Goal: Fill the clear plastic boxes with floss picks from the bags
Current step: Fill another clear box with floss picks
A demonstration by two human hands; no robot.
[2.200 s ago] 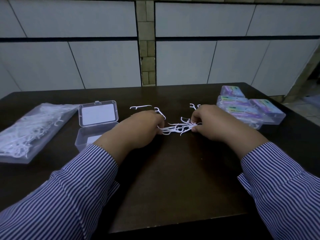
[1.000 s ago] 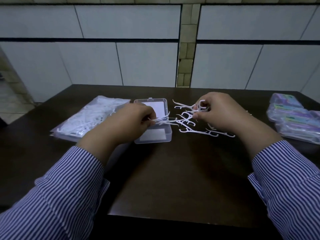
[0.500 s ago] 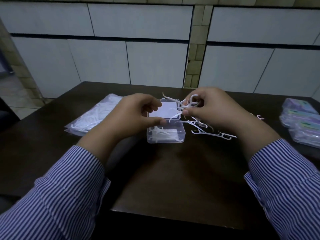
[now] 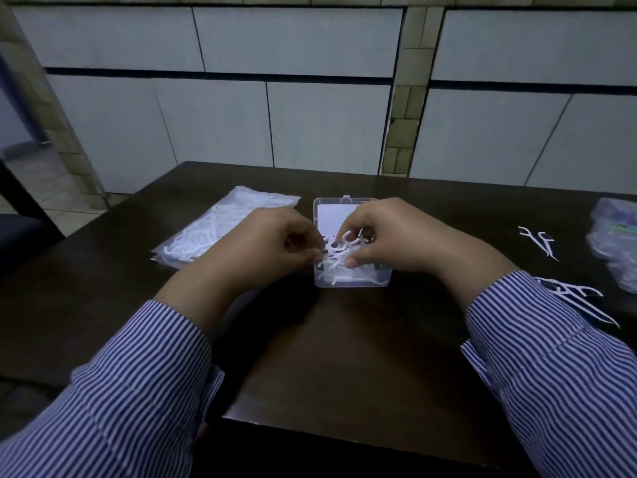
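Loading of a small bunch of white plastic floss picks (image 4: 339,251) into the open clear plastic box (image 4: 351,282) is the step in hand. At far left on the dark wooden table (image 4: 344,357) lies the transparent plastic bag of white floss picks (image 4: 220,232), untouched and just beside the left hand (image 4: 265,246). That hand, fingers curled, pinches one end of the bunch. The bunch hangs directly over the box tray, where a few picks already lie; the hinged lid (image 4: 331,212) stands open behind. The right hand (image 4: 389,236) pinches the other end of the bunch, thumb below and fingers above. Further right, two groups of loose white floss picks (image 4: 537,244) rest on the table, well apart from the box. At the right edge sits a stack of filled boxes with purple labels (image 4: 613,243), partly cut off by the frame. The next move probably calls for lowering the bunch flat into the tray with the picks aligned along its length, so that none overhangs the rim and blocks the lid.
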